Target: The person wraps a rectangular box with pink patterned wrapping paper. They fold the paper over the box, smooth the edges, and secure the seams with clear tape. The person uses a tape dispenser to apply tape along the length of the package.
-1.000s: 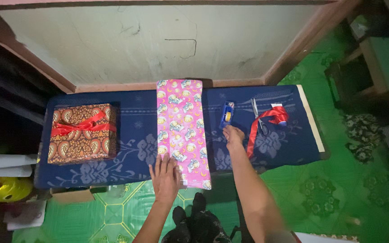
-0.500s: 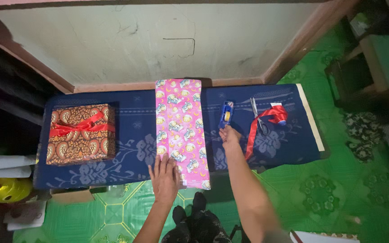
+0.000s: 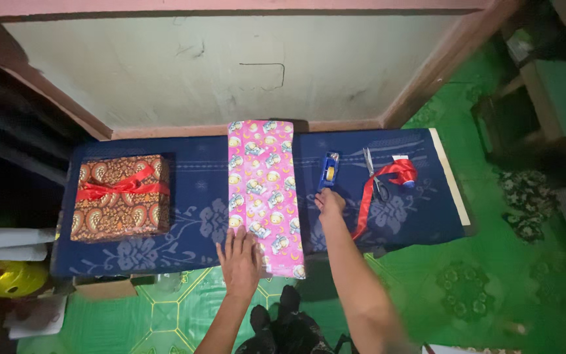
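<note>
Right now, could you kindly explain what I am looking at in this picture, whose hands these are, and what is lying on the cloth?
The picture comes from a camera worn on a person's head, looking straight down, so the two bare arms coming up from the bottom edge are that person's own. No machine is involved. The left hand lies flat on the near end of a pink patterned sheet of wrapping paper spread across a dark blue cloth. The right hand reaches toward a blue tape dispenser, fingers just short of it or barely touching; it holds nothing. Further right lie scissors and a red ribbon. At the left sits a brown patterned gift box tied with red ribbon.
</note>
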